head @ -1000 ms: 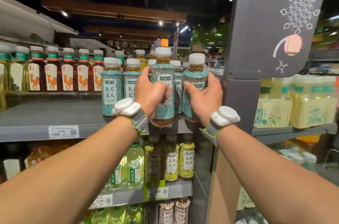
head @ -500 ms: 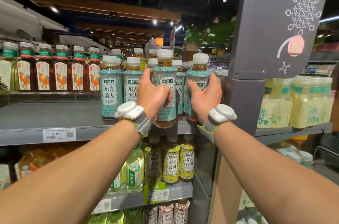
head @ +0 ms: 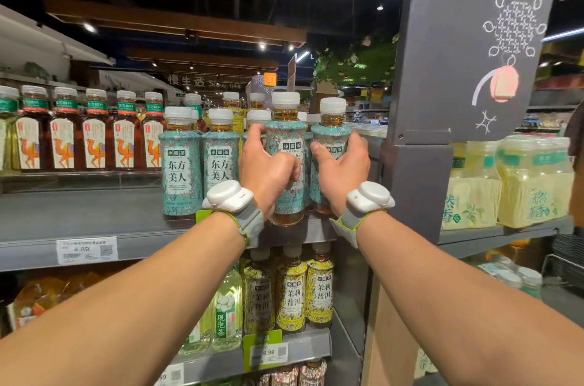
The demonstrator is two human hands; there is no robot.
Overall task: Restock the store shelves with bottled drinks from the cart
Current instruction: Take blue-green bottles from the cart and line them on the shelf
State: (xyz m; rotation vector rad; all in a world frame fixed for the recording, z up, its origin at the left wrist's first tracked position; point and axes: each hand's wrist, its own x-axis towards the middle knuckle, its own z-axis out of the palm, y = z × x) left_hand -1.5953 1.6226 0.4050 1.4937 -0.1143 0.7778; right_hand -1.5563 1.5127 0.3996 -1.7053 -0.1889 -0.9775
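Note:
My left hand (head: 268, 172) grips a teal-labelled tea bottle (head: 286, 132) with a white cap, its base at the front edge of the grey top shelf (head: 94, 221). My right hand (head: 343, 169) grips a second teal bottle (head: 331, 129) beside it, close to the grey end panel (head: 417, 183). Two matching teal bottles (head: 181, 164) stand on the shelf to the left of my hands, with more behind. Both wrists wear white bands.
Red-brown tea bottles with camel labels (head: 91, 136) line the shelf's back left. Yellow-labelled bottles (head: 303, 291) fill the shelf below. Pale yellow bottles (head: 521, 183) stand on the shelf right of the panel. A price tag (head: 86, 249) reads 4.89.
Both hands keep their grip on the two teal bottles, which have moved slightly right and toward the shelf. The view has shifted a little to the right.

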